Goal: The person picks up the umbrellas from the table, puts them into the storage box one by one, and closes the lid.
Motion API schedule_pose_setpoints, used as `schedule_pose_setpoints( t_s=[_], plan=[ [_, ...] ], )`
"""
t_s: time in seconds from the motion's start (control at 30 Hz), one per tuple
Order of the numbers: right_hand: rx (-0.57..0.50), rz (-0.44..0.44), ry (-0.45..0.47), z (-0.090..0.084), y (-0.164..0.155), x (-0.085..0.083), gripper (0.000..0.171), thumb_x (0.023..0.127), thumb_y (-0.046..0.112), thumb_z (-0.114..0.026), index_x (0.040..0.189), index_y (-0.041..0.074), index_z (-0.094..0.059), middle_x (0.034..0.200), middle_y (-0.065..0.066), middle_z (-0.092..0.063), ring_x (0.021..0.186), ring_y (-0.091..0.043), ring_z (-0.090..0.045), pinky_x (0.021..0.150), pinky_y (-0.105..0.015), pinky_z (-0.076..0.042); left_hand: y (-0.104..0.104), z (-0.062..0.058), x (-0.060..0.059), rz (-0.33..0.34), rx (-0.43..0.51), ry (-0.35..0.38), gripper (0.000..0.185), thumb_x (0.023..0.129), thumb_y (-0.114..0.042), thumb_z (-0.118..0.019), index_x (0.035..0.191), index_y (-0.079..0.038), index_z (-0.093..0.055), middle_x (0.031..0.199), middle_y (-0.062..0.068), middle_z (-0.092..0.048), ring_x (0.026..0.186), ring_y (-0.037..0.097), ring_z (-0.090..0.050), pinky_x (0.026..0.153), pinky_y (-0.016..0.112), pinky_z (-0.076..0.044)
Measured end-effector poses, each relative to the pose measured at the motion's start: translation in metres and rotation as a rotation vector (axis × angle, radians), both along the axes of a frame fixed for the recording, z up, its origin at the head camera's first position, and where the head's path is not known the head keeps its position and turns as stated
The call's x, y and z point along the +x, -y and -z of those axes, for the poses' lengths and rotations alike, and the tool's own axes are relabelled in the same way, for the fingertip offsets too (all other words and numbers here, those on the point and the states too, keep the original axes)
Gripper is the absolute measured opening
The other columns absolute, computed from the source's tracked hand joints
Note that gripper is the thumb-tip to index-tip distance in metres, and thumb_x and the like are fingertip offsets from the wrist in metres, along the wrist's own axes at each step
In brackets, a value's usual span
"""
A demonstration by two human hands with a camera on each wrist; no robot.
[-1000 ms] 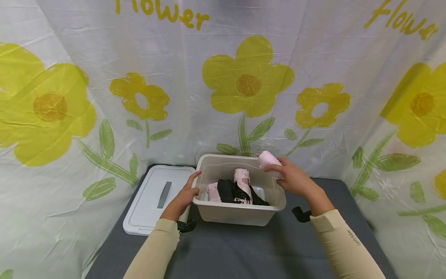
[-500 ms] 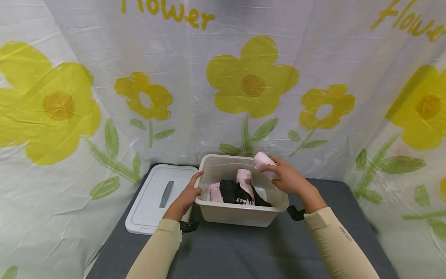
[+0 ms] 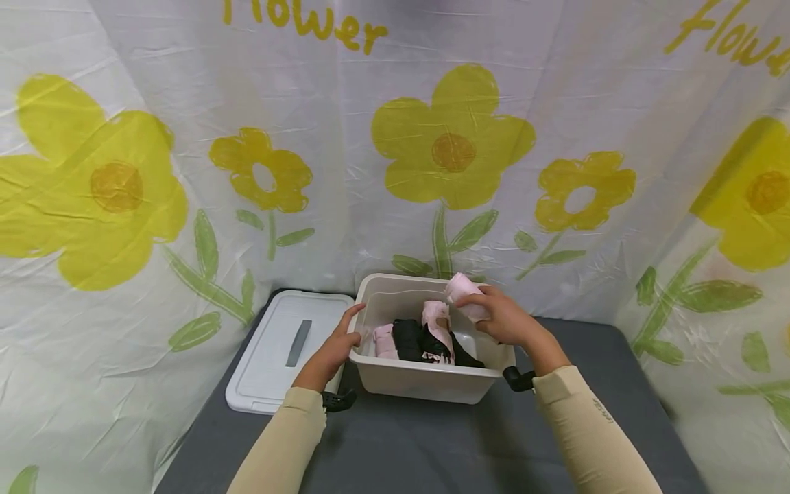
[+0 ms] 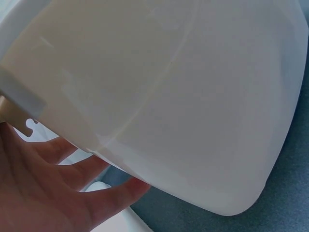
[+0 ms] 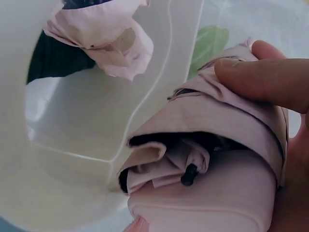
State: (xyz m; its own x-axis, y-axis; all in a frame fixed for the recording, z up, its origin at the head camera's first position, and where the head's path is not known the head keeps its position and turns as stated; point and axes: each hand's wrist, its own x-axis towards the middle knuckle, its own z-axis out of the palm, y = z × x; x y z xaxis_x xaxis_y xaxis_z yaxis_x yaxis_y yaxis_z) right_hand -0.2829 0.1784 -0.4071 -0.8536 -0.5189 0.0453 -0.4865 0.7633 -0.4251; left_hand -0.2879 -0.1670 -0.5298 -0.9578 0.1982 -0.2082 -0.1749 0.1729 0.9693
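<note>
My right hand (image 3: 506, 317) grips a pink folded umbrella (image 3: 464, 296) above the right part of a beige storage bin (image 3: 426, 381). In the right wrist view, the thumb presses on the umbrella's wrapped pink cloth (image 5: 212, 116), whose dark inner side and one black rib tip show. At the bin's left side, my left hand (image 3: 330, 353) holds the rim. Its spread fingers (image 4: 116, 195) touch the outer wall in the left wrist view. Inside the bin lie a pink bundle (image 3: 385, 342), a black bundle (image 3: 406, 339) and a loosely wrapped pink-and-black one (image 3: 437, 329).
A white lid (image 3: 265, 370) with a grey handle lies left of the bin on the dark grey tabletop (image 3: 420, 446). Behind the table hangs a white curtain (image 3: 345, 171) with yellow flowers, close to the bin's back wall.
My right hand has carried the pink umbrella slightly left and a little lower over the bin. The left hand keeps its place on the rim; the head view has shifted a little.
</note>
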Motion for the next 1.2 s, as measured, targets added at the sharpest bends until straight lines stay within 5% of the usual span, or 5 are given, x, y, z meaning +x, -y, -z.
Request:
schedule_pose_setpoints(
  t_s=[0.33, 0.6, 0.83, 1.2],
  plan=[
    [-0.044, 0.036, 0.070, 0.004, 0.003, -0.007, 0.049, 0.086, 0.005, -0.066, 0.132, 0.018, -0.058, 0.143, -0.024, -0.041, 0.115, -0.041, -0.053, 0.085, -0.053, -0.048, 0.000, -0.003, 0.001, 0.002, 0.011, 0.016, 0.082, 0.079, 0.003, -0.041, 0.152, -0.031, -0.023, 0.158, 0.016, -0.016, 0.132, 0.036, -0.027, 0.100, 0.054, -0.034],
    [-0.061, 0.023, 0.098, 0.006, 0.011, -0.013, 0.048, 0.087, 0.007, -0.065, 0.134, 0.018, -0.058, 0.143, -0.023, -0.042, 0.119, -0.040, -0.050, 0.085, -0.051, -0.047, 0.000, -0.035, 0.018, 0.029, 0.015, 0.003, 0.082, 0.076, 0.003, -0.042, 0.152, -0.020, -0.023, 0.156, 0.021, -0.018, 0.131, 0.040, -0.029, 0.099, 0.054, -0.035],
    [-0.110, -0.038, 0.063, 0.015, 0.015, -0.019, 0.048, 0.084, 0.000, -0.067, 0.130, 0.012, -0.060, 0.135, -0.021, -0.053, 0.111, -0.036, -0.055, 0.080, -0.044, -0.050, 0.000, 0.000, 0.001, -0.005, 0.005, -0.013, 0.083, 0.076, 0.001, -0.041, 0.151, -0.031, -0.025, 0.157, 0.016, -0.019, 0.130, 0.036, -0.030, 0.096, 0.051, -0.036],
    [-0.100, 0.018, 0.132, 0.023, 0.014, -0.023, 0.050, 0.086, 0.008, -0.067, 0.134, 0.012, -0.056, 0.137, -0.021, -0.053, 0.111, -0.036, -0.056, 0.085, -0.049, -0.047, 0.001, -0.001, 0.002, -0.007, -0.006, -0.014, 0.083, 0.076, 0.001, -0.042, 0.150, -0.033, -0.025, 0.157, 0.015, -0.019, 0.129, 0.035, -0.030, 0.096, 0.051, -0.035]
  ],
)
